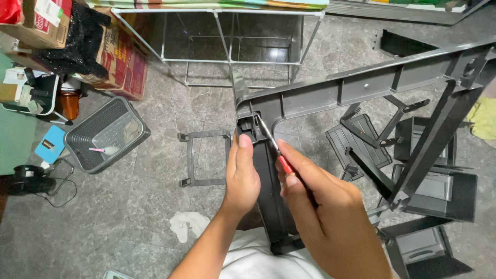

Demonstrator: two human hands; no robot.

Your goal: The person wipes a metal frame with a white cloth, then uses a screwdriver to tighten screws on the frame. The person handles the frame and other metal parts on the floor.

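Observation:
My left hand (pixel 242 175) grips the upright leg of a dark grey plastic frame (pixel 330 93) just below its corner joint, thumb pointing up. My right hand (pixel 320 206) holds a screwdriver (pixel 274 145) with a red handle. Its metal shaft slants up and left, and the tip sits in the corner joint (pixel 251 121) of the frame. The frame's top bar runs from that corner to the upper right, where a second leg drops down.
Several dark grey drawer parts (pixel 436 194) lie on the tiled floor at the right. A grey basket (pixel 106 134) stands at the left, with cardboard boxes (pixel 119 57) behind it. A white wire rack (pixel 232 46) stands at the back. A small grey bracket (pixel 201 157) and a white cloth (pixel 187 225) lie nearby.

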